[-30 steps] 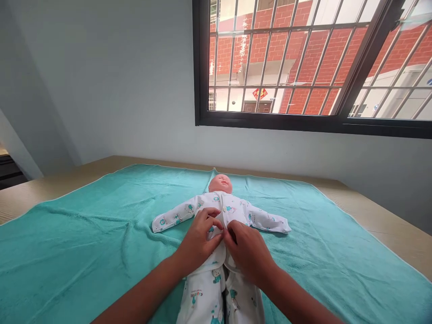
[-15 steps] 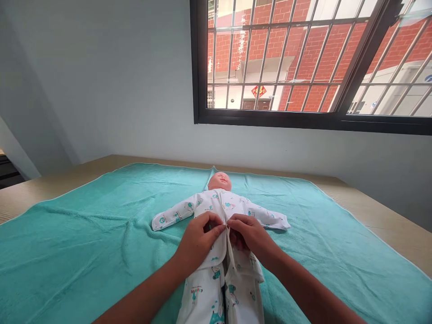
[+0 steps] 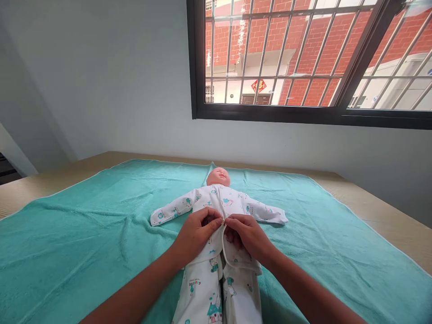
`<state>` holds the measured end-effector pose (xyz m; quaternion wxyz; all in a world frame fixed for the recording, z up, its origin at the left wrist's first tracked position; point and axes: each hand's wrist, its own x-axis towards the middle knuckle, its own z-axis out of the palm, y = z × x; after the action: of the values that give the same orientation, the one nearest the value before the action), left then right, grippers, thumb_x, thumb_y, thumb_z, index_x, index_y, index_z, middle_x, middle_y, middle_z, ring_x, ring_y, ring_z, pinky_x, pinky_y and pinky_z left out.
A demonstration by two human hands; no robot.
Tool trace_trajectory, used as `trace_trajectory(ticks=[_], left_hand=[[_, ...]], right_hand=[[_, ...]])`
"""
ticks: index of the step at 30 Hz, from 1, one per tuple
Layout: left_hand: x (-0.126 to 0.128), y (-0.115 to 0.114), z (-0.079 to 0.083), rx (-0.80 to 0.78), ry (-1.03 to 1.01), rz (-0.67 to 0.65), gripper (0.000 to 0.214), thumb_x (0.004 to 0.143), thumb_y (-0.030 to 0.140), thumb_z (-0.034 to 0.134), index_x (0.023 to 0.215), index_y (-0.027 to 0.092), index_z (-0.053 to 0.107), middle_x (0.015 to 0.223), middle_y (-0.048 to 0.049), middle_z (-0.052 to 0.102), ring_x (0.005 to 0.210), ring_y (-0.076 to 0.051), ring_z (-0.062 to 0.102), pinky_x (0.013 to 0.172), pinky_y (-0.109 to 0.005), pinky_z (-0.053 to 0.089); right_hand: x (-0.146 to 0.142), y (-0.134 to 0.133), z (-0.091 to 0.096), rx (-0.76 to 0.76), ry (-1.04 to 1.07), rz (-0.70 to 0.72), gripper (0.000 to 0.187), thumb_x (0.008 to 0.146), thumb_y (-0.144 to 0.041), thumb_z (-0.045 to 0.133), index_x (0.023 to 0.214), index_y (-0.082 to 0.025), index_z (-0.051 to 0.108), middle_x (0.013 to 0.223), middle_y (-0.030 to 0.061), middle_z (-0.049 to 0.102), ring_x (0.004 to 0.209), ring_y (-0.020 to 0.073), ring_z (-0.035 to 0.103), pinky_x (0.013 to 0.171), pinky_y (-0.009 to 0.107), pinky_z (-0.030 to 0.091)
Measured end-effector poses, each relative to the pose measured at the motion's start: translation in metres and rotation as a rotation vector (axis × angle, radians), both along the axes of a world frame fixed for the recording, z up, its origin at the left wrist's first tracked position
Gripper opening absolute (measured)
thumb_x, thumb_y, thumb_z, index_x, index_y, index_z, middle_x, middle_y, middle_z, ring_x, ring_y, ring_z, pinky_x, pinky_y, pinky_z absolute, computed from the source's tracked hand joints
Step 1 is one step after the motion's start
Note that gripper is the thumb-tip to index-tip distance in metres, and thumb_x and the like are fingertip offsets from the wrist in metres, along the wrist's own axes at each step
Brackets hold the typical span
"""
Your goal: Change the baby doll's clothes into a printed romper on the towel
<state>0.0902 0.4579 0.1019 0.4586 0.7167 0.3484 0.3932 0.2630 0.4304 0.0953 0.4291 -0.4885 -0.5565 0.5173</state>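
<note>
A baby doll [image 3: 218, 176] lies on its back with its head at the far end. It wears a white printed baby jacket [image 3: 208, 196] with both sleeves spread out, and matching white pants [image 3: 199, 288]. At the jacket's front opening, my left hand [image 3: 199, 231] pinches one front edge between thumb and fingers. Close beside it, the fingertips of my right hand [image 3: 246, 231] pinch the other front edge. The two fingertips nearly touch at mid-front. Below them the jacket's edges part slightly. Any fastener between the fingers is hidden.
A teal towel [image 3: 84, 234] with a few wrinkles lies under the doll on a wooden table [image 3: 374, 198]. Behind the table stands a plain wall [image 3: 135, 90] with a dark-framed, barred window [image 3: 270, 112].
Both hands remain at the jacket front, fingertips pressed close together. The jacket's lower right flap now hangs flatter beside the left one. The whole view has shifted slightly.
</note>
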Motion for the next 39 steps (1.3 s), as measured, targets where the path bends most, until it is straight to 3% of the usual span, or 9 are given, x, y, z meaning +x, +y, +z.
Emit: trace_trajectory(ticks=[6, 12, 22, 29, 39], left_hand=[[0.000, 0.000, -0.002, -0.026, -0.004, -0.016, 0.025, 0.089, 0.040, 0.059, 0.090, 0.017, 0.068, 0.085, -0.0023, 0.068, 0.081, -0.017, 0.059, 0.075, -0.027, 0.045], [0.003, -0.001, -0.002, 0.067, 0.065, 0.023, 0.021, 0.089, 0.035, 0.058, 0.087, 0.016, 0.068, 0.079, -0.0007, 0.066, 0.074, -0.015, 0.056, 0.068, -0.026, 0.043], [0.005, -0.004, -0.004, 0.111, 0.085, 0.070, 0.018, 0.090, 0.031, 0.057, 0.088, 0.018, 0.069, 0.081, -0.0002, 0.067, 0.075, -0.014, 0.057, 0.070, -0.025, 0.042], [0.007, -0.005, 0.001, 0.091, 0.139, 0.075, 0.019, 0.089, 0.032, 0.057, 0.086, 0.018, 0.068, 0.079, -0.0007, 0.066, 0.074, -0.014, 0.055, 0.068, -0.024, 0.040], [0.002, -0.002, -0.005, 0.094, 0.131, 0.062, 0.016, 0.089, 0.033, 0.059, 0.088, 0.020, 0.069, 0.080, 0.0004, 0.065, 0.073, -0.014, 0.054, 0.068, -0.025, 0.039]], right_hand=[[-0.001, -0.002, -0.001, 0.031, 0.019, -0.008, 0.035, 0.088, -0.036, 0.051, 0.061, -0.014, 0.055, 0.054, -0.0025, 0.053, 0.041, 0.0041, 0.040, 0.040, 0.017, 0.028], [-0.004, -0.004, -0.004, 0.027, 0.007, -0.085, 0.034, 0.087, -0.038, 0.052, 0.062, -0.015, 0.053, 0.052, -0.0034, 0.051, 0.040, 0.0044, 0.039, 0.039, 0.018, 0.026], [-0.003, 0.000, 0.002, -0.057, -0.019, -0.047, 0.034, 0.083, -0.041, 0.054, 0.063, -0.014, 0.058, 0.050, -0.0024, 0.052, 0.038, 0.0047, 0.039, 0.038, 0.017, 0.026], [-0.006, -0.002, -0.012, -0.004, 0.023, -0.073, 0.039, 0.087, -0.048, 0.053, 0.064, -0.016, 0.052, 0.050, -0.0045, 0.049, 0.037, 0.0040, 0.038, 0.036, 0.016, 0.025], [0.000, -0.002, -0.009, -0.005, 0.049, -0.024, 0.033, 0.089, -0.049, 0.052, 0.075, -0.018, 0.051, 0.055, -0.0043, 0.055, 0.035, 0.0052, 0.042, 0.033, 0.015, 0.027]])
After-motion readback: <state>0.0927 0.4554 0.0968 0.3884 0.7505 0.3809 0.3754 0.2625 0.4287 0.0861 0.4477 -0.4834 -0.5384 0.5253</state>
